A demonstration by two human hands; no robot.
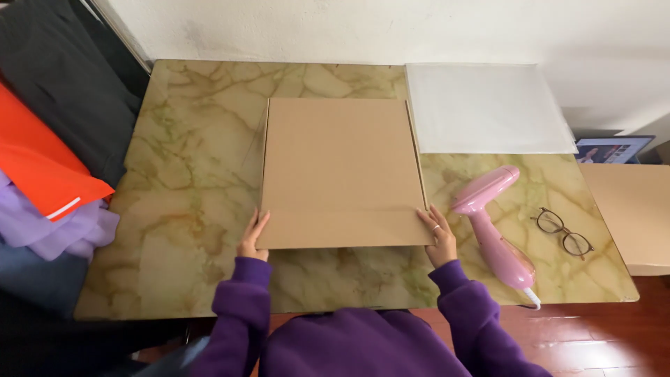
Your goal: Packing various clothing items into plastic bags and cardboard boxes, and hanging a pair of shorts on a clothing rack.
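Note:
A flat brown cardboard box [342,167] lies closed in the middle of a green-veined marble table [188,202]. My left hand [252,237] rests against its near left corner, fingers straight along the edge. My right hand [438,236], with a ring on one finger, touches the near right corner the same way. Both hands press on the box's front flap without wrapping around it. Purple sleeves cover both of my arms.
A pink handheld steamer [492,225] lies right of the box, with brown glasses [564,233] beyond it. A stack of clear plastic bags [485,108] sits at the back right. Black, orange and lilac clothes [49,160] hang at the left. Another cardboard piece [631,209] lies far right.

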